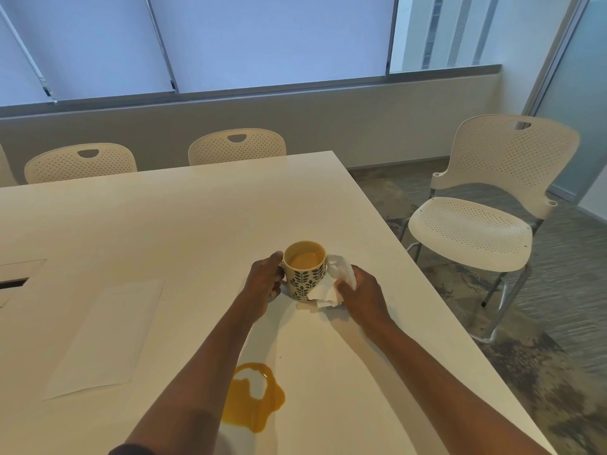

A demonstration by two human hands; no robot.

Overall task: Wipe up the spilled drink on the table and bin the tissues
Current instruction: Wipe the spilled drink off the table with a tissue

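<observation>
Both hands at the mug, with the spill not yet wiped.

The left hand (264,279) is wrapped around the handle side of the patterned mug (305,274), which stands upright on the white tabletop (164,231) and has milky drink in it. The right hand (361,290) is closed on a crumpled white tissue (328,287) and presses it against the right side of the mug, so the step in hand seems to be drying the mug itself. The spilled drink (254,403), a brown-orange puddle, lies nearer to the person, partly under the left forearm, and looks untouched. I judge that the next move needs the tissue to be brought back to that puddle. No bin is visible, so it must be found afterwards.
</observation>
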